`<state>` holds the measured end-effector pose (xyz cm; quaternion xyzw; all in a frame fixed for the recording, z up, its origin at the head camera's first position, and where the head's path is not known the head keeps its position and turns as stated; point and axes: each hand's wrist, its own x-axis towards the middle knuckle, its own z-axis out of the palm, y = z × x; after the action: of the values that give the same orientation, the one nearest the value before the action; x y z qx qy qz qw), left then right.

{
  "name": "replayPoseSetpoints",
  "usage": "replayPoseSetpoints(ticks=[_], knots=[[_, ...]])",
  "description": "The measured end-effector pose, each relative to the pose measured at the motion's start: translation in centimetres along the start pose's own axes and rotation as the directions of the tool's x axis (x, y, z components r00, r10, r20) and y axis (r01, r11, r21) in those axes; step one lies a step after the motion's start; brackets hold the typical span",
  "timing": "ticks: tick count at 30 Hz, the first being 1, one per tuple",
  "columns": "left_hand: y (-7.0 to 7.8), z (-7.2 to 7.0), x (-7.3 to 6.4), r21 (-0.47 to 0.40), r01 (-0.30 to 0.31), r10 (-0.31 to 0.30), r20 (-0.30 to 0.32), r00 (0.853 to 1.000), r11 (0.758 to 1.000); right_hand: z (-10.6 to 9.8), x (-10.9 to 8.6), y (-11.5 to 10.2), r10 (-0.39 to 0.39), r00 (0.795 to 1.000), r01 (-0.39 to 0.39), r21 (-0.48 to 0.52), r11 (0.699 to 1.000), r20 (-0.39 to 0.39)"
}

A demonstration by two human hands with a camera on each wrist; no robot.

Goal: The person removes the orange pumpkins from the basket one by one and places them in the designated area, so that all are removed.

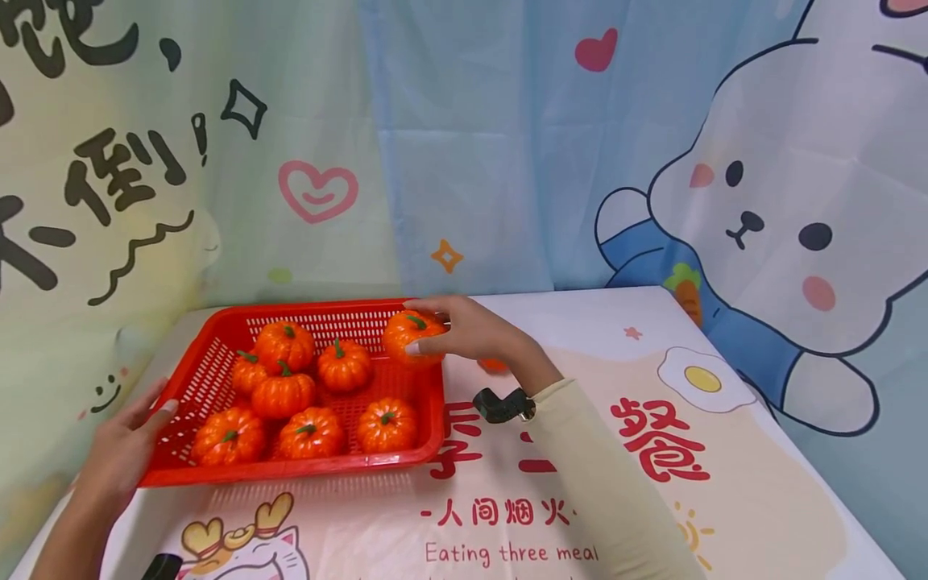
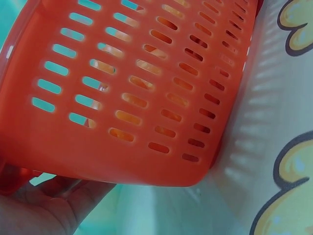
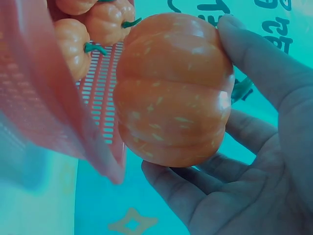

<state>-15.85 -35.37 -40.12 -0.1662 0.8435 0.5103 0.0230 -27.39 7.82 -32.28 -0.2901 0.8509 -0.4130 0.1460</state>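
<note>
A red plastic basket (image 1: pixel 319 466) with slotted walls holds several small orange pumpkins (image 1: pixel 283 396) with green stems. My left hand (image 1: pixel 123 447) grips its left end, the thumb over the rim. In the left wrist view, fingers of the left hand (image 2: pixel 63 203) reach behind the rim, and the slotted outer wall (image 2: pixel 112 156) fills most of the picture. At the back right corner, my right hand (image 1: pixel 467 326) holds another pumpkin (image 1: pixel 409 334) over the basket's rim. The right wrist view shows this pumpkin (image 3: pixel 173 93) between thumb and fingers, its stem toward the palm.
Beyond the right wrist, part of an orange thing (image 1: pixel 495 366) shows on the table, mostly hidden by the arm. The printed tablecloth (image 1: pixel 725 475) spreads out to the right. A cartoon curtain (image 1: pixel 464 161) hangs directly behind the table.
</note>
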Motion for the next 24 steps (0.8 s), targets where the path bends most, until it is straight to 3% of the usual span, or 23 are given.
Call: replayPoseSetpoints(ticks=[9,13,24], knots=[[0.0,0.1,0.1,0.000,0.022,-0.022,-0.005,1.000,1.000,-0.2,-1.1,1.6,-0.003,1.000,0.004,0.051,0.999,-0.015],[-0.1,0.3,0.0,-0.014,0.020,-0.020,-0.008,1.000,1.000,-0.5,-1.7,1.9,0.003,1.000,-0.002,0.025,1.000,-0.030],[0.1,0.0,0.0,0.008,-0.003,0.003,-0.002,1.000,1.000,-1.9,-3.8,4.3,0.103,0.990,-0.103,0.006,0.995,-0.099]])
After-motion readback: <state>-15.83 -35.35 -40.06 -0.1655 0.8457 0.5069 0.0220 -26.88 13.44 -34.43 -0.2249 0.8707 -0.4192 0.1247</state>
